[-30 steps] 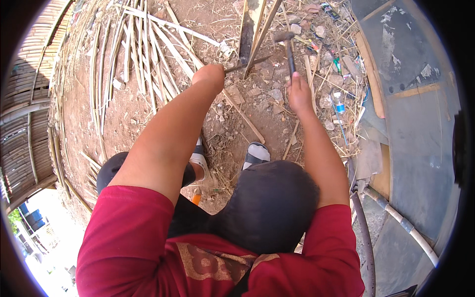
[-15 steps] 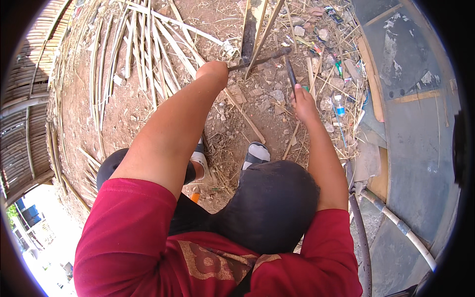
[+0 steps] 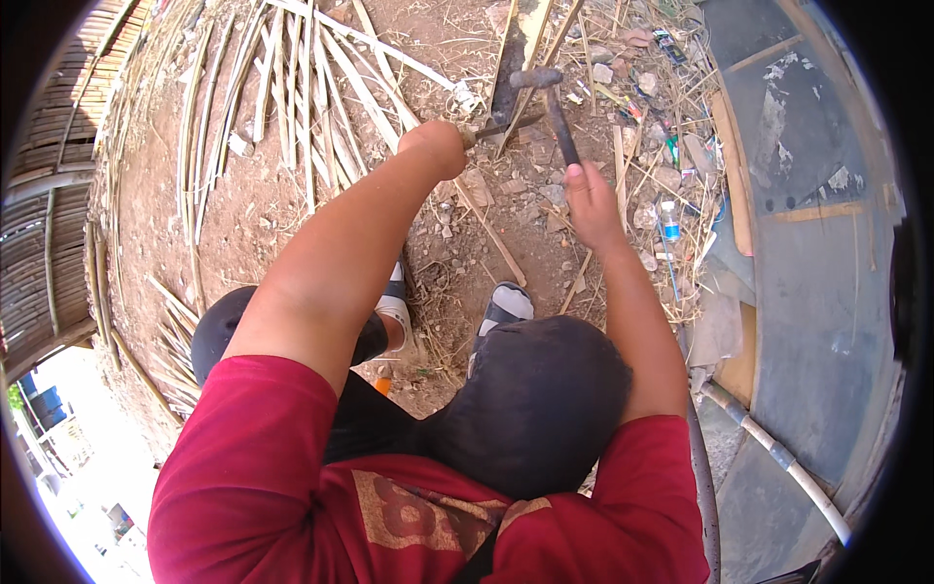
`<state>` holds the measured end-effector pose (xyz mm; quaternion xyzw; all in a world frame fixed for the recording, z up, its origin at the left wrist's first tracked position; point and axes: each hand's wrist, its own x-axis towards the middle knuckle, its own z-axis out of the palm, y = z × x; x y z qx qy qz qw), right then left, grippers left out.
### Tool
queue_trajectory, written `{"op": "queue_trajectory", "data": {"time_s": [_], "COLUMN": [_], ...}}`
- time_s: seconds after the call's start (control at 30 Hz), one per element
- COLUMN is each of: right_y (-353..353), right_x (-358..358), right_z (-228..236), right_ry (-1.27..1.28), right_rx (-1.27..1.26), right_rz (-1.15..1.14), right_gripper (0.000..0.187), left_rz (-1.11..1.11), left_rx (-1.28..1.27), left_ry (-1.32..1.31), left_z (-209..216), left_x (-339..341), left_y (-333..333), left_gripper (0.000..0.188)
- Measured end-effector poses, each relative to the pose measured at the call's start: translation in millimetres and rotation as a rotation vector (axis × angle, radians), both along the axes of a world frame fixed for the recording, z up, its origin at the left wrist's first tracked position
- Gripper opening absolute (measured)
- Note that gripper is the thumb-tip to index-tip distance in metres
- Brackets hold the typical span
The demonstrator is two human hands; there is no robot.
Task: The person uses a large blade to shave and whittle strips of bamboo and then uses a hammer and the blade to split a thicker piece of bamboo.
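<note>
My right hand [image 3: 591, 200] is closed around the dark handle of a hammer [image 3: 536, 78], whose head is raised over a knife. My left hand [image 3: 434, 151] grips that knife [image 3: 508, 127] by its handle, and the dark blade points right. The blade lies across the near end of a split bamboo piece [image 3: 505, 83], which extends away to the top edge. A thin bamboo strip [image 3: 556, 44] runs beside this piece. Whether the blade is sunk into the bamboo I cannot tell.
Several long bamboo strips [image 3: 321, 97] lie fanned out at the far left. Stones, dry straw and a small plastic bottle [image 3: 669, 221] litter the right side. Grey boards [image 3: 808, 282] border the right. My feet [image 3: 508, 302] are on the dirt near the strips.
The hammer has swung up, its head moving up and left off the blade area. My left hand and the knife have shifted slightly to the right.
</note>
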<state>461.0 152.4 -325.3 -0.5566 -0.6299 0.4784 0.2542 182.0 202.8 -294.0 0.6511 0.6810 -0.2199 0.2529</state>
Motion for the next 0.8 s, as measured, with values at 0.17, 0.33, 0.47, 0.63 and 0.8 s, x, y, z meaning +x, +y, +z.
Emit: {"op": "queue_trajectory", "data": {"time_s": [0.17,0.33,0.47,0.63,0.8], "right_y": [-11.2,-6.3,-11.0,-0.7,-7.8], "right_x": [5.8,-2.1,-13.7,-1.6,-20.9], "right_z": [-28.6,-22.0,-52.8,-22.3,-13.1], "right_ry": [-0.316,0.077,-0.241,-0.049,-0.156], "right_rx": [-0.040,0.046,0.199,0.086,0.090], "right_rz": [0.126,-0.165,-0.020,-0.053,-0.036], "right_gripper": [0.044,0.046,0.049,0.050,0.049], "left_rz": [-0.096,-0.040,-0.052,-0.041,-0.088], "left_rx": [-0.046,-0.056,-0.126,-0.066,-0.087], "left_ry": [0.000,-0.001,0.014,-0.026,0.018], "left_z": [-12.3,-0.8,-14.3,-8.7,-36.3], "left_x": [-6.7,0.1,5.0,3.5,-1.7], "left_y": [-9.2,-1.9,1.7,-9.2,2.7], "left_gripper": [0.042,0.049,0.047,0.051,0.053]}}
